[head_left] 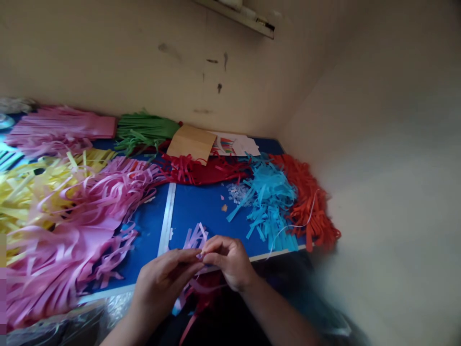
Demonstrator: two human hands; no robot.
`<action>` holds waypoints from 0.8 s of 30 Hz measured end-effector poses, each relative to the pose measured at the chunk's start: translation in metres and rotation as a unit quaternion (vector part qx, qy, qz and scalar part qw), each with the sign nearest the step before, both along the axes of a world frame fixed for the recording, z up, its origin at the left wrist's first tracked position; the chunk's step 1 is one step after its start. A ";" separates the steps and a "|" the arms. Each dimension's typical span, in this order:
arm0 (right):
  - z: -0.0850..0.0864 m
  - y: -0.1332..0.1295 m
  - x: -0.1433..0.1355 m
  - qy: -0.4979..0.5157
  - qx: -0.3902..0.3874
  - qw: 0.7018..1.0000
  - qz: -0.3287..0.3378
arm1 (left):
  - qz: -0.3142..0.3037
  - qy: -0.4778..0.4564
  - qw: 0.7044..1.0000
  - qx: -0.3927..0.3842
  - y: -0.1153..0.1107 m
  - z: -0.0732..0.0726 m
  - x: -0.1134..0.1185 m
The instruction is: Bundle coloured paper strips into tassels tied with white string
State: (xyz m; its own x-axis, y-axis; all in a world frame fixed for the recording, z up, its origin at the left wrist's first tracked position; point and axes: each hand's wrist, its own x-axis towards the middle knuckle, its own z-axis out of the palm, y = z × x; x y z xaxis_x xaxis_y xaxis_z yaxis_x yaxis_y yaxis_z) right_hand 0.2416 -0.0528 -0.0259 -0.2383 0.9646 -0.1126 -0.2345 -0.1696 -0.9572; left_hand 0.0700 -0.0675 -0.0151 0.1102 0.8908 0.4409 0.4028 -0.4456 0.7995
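Close together at the table's front edge, my two hands pinch a small lilac piece between their fingertips. My left hand (158, 278) has its thumb and fingers closed on it from the left. My right hand (232, 262) grips the same spot with thumb and forefinger. Lilac paper fringe (194, 236) spreads on the table just behind my fingers, and more lilac strips hang below them. What exactly sits between the fingertips is mostly covered. Red strips (201, 293) hang in the dark area over my lap.
On the blue table (201, 206), pink fringe (97, 206) and yellow fringe (43, 187) pile up at left. Light-blue fringe (272, 197), orange-red fringe (309, 206) and small clear pieces (238, 193) lie right. Behind are green fringe (146, 129), red fringe (205, 170) and brown card (192, 143).
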 end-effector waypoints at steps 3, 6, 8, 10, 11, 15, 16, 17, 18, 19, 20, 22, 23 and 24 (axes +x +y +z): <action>0.001 0.000 0.003 -0.020 0.072 0.997 -0.006 | -0.032 -0.002 0.999 0.006 0.001 0.003 -0.001; 0.002 -0.001 0.007 -0.019 0.101 0.995 -0.002 | -0.046 -0.003 0.999 -0.012 -0.001 0.003 -0.002; 0.001 -0.001 0.009 -0.032 0.121 0.992 -0.012 | -0.042 0.001 0.999 -0.025 -0.003 0.002 -0.001; 0.001 -0.001 0.010 -0.046 0.156 0.986 -0.033 | -0.030 0.014 0.999 -0.019 -0.005 0.000 -0.001; 0.001 -0.001 0.011 -0.051 0.172 0.983 -0.042 | -0.017 0.028 0.999 -0.001 -0.005 -0.001 -0.001; 0.003 -0.003 0.011 -0.076 0.223 0.970 -0.061 | 0.006 0.090 0.987 0.131 -0.004 -0.002 0.001; 0.004 -0.005 0.011 -0.082 0.233 0.967 -0.064 | -0.004 0.099 0.983 0.156 -0.003 -0.002 0.001; 0.005 -0.006 0.011 -0.086 0.240 0.964 -0.069 | -0.017 0.104 0.980 0.171 -0.003 -0.001 0.002; 0.005 -0.008 0.011 -0.087 0.245 0.963 -0.074 | -0.025 0.109 0.977 0.180 -0.002 -0.001 0.002; 0.006 -0.009 0.011 -0.089 0.247 0.962 -0.077 | -0.028 0.113 0.976 0.183 -0.002 0.000 0.002; 0.006 -0.009 0.011 -0.090 0.248 0.961 -0.079 | -0.027 0.117 0.976 0.184 -0.002 0.001 0.002; 0.007 -0.009 0.012 -0.093 0.249 0.961 -0.082 | -0.026 0.123 0.975 0.182 -0.001 0.002 0.003; 0.007 -0.009 0.012 -0.094 0.251 0.960 -0.083 | -0.027 0.122 0.975 0.182 0.000 0.002 0.003; 0.008 -0.008 0.012 -0.098 0.253 0.959 -0.086 | -0.029 0.119 0.976 0.182 0.000 0.001 0.004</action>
